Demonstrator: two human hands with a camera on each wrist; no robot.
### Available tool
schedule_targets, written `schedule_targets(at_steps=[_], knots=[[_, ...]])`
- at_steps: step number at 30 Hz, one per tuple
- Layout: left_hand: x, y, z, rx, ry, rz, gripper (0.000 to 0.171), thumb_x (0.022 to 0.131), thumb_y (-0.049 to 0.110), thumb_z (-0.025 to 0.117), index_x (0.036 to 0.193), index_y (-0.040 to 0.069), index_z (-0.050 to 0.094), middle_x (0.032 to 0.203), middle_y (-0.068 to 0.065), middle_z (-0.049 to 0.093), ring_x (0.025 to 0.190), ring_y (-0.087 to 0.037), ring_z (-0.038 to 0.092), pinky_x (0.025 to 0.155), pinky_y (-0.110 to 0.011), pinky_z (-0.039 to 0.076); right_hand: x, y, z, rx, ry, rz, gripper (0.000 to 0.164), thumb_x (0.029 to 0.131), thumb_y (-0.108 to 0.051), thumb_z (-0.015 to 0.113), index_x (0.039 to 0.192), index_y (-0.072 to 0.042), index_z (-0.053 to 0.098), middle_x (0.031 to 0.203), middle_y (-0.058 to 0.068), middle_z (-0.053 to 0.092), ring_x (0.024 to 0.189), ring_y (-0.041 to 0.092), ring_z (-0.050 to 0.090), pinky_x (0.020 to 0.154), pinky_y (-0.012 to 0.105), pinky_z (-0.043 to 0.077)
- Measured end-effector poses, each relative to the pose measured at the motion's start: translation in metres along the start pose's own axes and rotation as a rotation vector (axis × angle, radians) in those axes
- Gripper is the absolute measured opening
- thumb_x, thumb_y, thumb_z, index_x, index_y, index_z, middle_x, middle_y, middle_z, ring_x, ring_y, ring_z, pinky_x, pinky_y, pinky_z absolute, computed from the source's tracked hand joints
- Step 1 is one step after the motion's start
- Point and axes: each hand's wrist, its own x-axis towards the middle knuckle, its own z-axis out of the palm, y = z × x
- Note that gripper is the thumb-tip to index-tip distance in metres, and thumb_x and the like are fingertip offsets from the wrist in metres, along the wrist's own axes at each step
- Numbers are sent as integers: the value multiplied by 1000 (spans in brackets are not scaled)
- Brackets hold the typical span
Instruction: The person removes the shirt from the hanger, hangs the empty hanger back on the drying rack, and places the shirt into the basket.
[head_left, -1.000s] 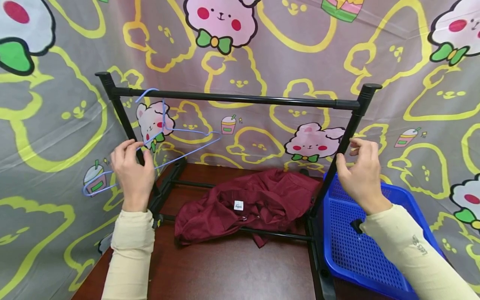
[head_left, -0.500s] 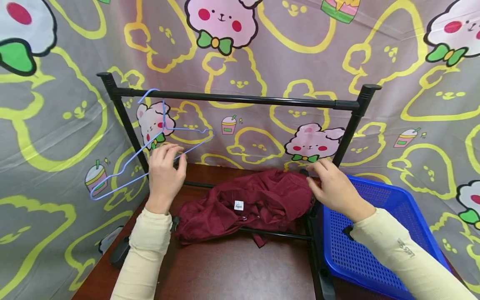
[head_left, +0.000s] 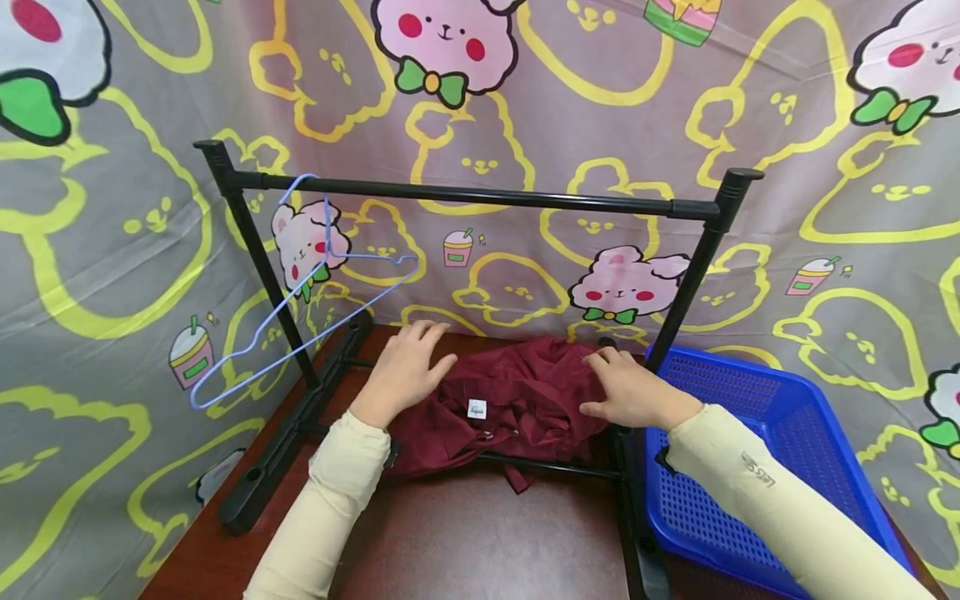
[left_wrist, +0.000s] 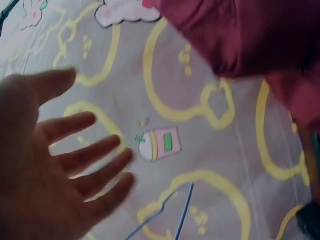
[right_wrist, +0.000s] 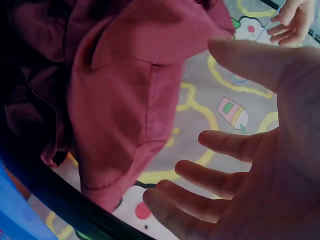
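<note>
A crumpled maroon garment (head_left: 525, 375) with a white label (head_left: 477, 409) lies over the lower bars of a black clothes rack. My left hand (head_left: 408, 371) is above its left part, thumb and fingers spread apart. Over its right end is my right hand (head_left: 633, 390), fingers loosely bent. In the left wrist view my left hand (left_wrist: 75, 160) holds nothing, and the garment (left_wrist: 240, 35) is apart from it. The right wrist view has my right hand (right_wrist: 245, 180) with fingers extended beside the garment (right_wrist: 130, 90); it grips nothing.
A blue wire hanger (head_left: 262, 367) hangs at the left of the rack's top bar (head_left: 480, 197). Right of the rack stands a blue plastic basket (head_left: 806, 392). The rack's left foot (head_left: 243, 500) sits on the brown table (head_left: 495, 542). A patterned curtain (head_left: 570, 108) encloses the back and sides.
Both hands have come down and inward from the rack's side posts to the garment, the left moving right and the right moving left. The hanger has swung slightly on the bar.
</note>
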Motion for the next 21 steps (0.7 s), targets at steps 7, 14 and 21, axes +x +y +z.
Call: schedule_targets(at_steps=[7, 14, 21], knots=[[4, 13, 23, -142, -342, -78, 77, 85, 49, 64, 148, 18, 31, 148, -18, 27, 133, -39, 28, 103, -54, 28, 17, 3, 8, 21, -58, 41, 93, 71, -45, 78, 141, 0, 37, 141, 29, 30, 127, 50, 29, 96, 62, 31], [4, 23, 40, -163, -475, -74, 88, 77, 52, 71, 148, 19, 31, 150, -20, 22, 137, -40, 19, 108, -57, 14, 32, 7, 17, 24, -135, 123, 110, 65, -54, 79, 148, -5, 26, 149, 28, 17, 133, 51, 17, 97, 67, 25], [3, 15, 49, -135, -522, -156, 91, 75, 50, 74, 148, 19, 31, 148, -21, 25, 135, -43, 22, 103, -64, 18, 39, 9, 24, 63, -186, 199, 119, 62, -57, 80, 150, -7, 18, 149, 28, 14, 133, 52, 16, 96, 68, 24]])
